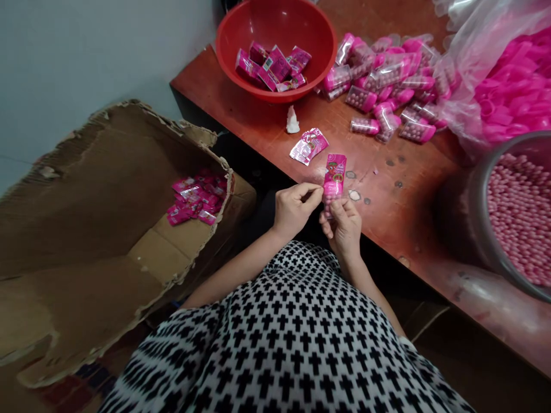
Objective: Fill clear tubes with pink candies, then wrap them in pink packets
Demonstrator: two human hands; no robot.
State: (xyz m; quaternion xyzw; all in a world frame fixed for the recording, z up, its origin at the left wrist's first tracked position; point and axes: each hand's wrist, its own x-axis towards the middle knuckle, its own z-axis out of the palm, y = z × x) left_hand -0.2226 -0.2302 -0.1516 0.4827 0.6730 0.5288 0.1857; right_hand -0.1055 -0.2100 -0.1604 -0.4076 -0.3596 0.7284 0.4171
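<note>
My right hand (345, 226) grips the lower end of a small clear bottle of pink candy balls (328, 207) at the table's near edge. A shiny pink printed label (335, 172) stands up over the bottle, covering much of it. From the other side, the thumb and forefinger of my left hand (295, 209) pinch the label's left edge. Just beyond lies a fanned stack of the same pink labels (310, 145). Beside that stack is a small white, cone-shaped lump (292, 120) whose kind I cannot make out.
A red bowl (316, 34) with pink wrapped packets stands at the back. Filled bottles (390, 71) are heaped right of it, near a plastic bag of pink caps (512, 86). A tub of pink balls (476, 201) is at right; a cardboard box (86, 212) with packets, left.
</note>
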